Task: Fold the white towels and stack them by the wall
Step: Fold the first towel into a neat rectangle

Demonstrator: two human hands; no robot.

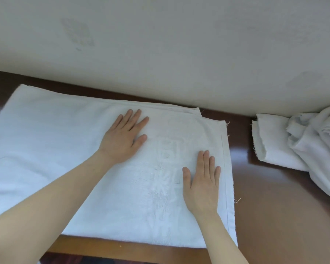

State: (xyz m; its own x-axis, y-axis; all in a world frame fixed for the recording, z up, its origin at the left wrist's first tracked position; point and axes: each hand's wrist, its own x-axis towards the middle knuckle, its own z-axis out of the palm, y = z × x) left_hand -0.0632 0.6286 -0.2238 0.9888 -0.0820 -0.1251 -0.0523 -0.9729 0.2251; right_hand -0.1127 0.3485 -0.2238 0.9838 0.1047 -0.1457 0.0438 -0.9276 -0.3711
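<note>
The left hand point(122, 138) and right hand point(202, 184) are bare; behind the fingers point(206, 162), both forearms point(55, 187) are bare too.

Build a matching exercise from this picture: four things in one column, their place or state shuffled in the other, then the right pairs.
Things
1. left hand
2. right hand
3. spread towel
4. rumpled towel pile

Place or state
A. bunched up at the right, by the wall
B. flat, fingers straight, near the spread towel's right hem
C. lying flat on the table, under both hands
D. flat, fingers straight, near the spread towel's far edge

Pairs: 1-D, 2-B, 3-C, 4-A
</note>
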